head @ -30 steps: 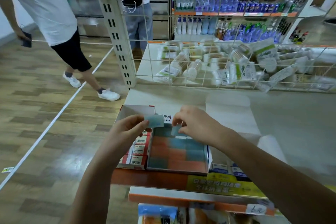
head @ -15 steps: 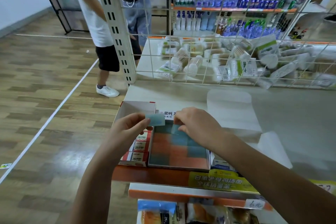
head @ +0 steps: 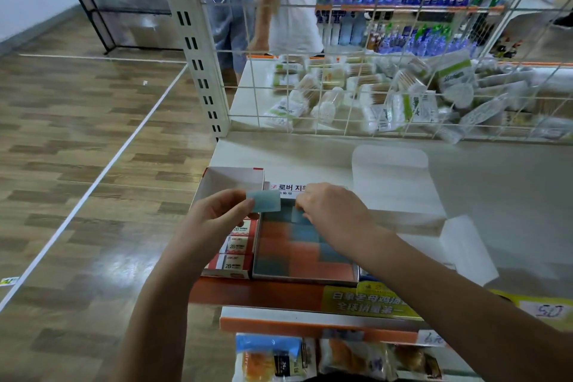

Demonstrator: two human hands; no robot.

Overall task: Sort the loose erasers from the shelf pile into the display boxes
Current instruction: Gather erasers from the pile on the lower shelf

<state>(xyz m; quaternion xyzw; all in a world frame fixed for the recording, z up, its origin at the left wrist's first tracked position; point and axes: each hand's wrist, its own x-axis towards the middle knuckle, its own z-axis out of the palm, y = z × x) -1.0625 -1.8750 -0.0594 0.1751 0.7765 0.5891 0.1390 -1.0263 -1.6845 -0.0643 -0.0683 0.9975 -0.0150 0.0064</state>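
The left hand (head: 214,220) pinches one blue eraser (head: 263,201) between thumb and fingers, holding it just above the far left corner of the middle display box (head: 305,245), probably keeping it ready until a slot is free. The right hand (head: 333,214) reaches into the far end of that same box, its curled fingertips on a blue eraser in the top row (head: 299,216); it looks like it is seating or straightening that piece, though whether it truly grips it I cannot tell.

The middle box is packed with blue and orange erasers lying flat in a tight grid, too blurred to count. Left of it stands a red-and-white box (head: 231,226) where three "2B" erasers show, with its far part empty. Right of the middle box, a third box's corner (head: 367,277) peeks out under the forearm. All sit at the front edge of the shelf (head: 310,152). No loose pile is visible.
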